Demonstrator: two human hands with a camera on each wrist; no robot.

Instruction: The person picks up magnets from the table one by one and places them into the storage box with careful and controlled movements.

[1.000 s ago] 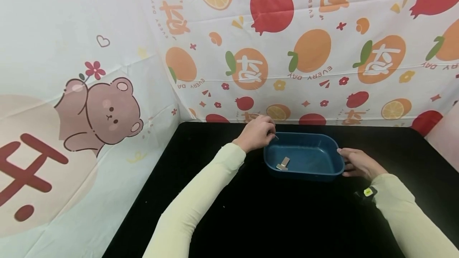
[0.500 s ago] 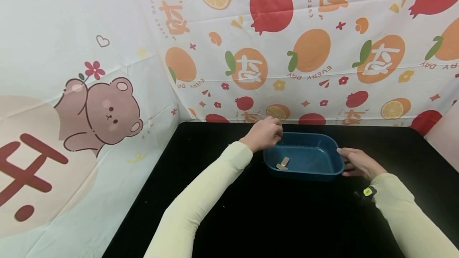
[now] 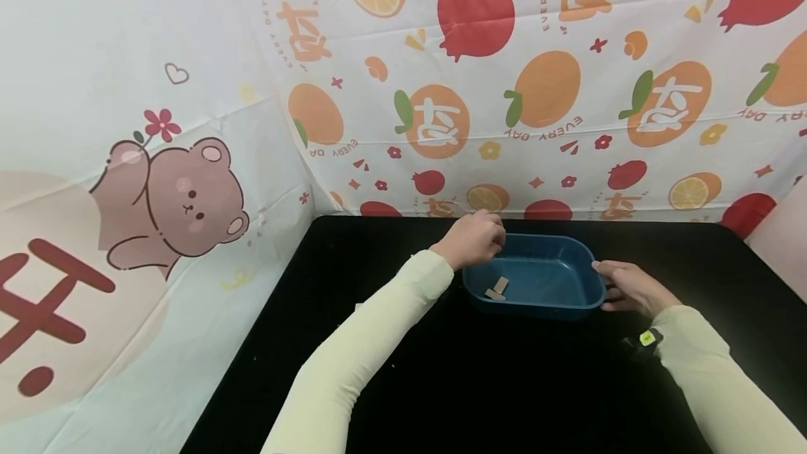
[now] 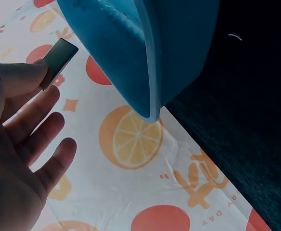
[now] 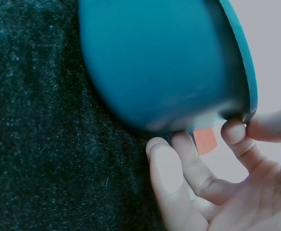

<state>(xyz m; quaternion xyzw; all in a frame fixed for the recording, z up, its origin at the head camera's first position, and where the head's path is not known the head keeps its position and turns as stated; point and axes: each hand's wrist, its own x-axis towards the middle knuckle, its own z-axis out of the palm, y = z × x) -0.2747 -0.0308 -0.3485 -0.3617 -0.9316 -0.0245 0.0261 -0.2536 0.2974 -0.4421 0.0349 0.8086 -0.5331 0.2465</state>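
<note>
My left hand [image 3: 474,238] is over the left end of a blue plastic basin [image 3: 557,273]. Its thumb and index finger pinch a small flat rectangular metallic block [image 4: 59,61], while the other fingers are loosely bent. From the head view this block is hidden by the hand. Two similar small blocks [image 3: 498,290] lie touching or nearly so on the basin floor at the front left. At the basin's right end, my right hand [image 3: 633,287] pinches the rim between thumb and finger. Other fingertips [image 5: 165,166] of that hand touch or nearly touch the outer wall lower down.
The basin stands on a black cloth-covered table [image 3: 504,384]. Behind it hangs a fruit-print curtain [image 3: 378,76], close to the table's back edge. A bear-print curtain [image 3: 195,195] runs along the left side. A small pale thing [image 3: 359,306] shows beside the left sleeve.
My left hand has moved right, from beside the basin's left rim to over its left end. The right hand and the basin stay put, as do the two blocks inside.
</note>
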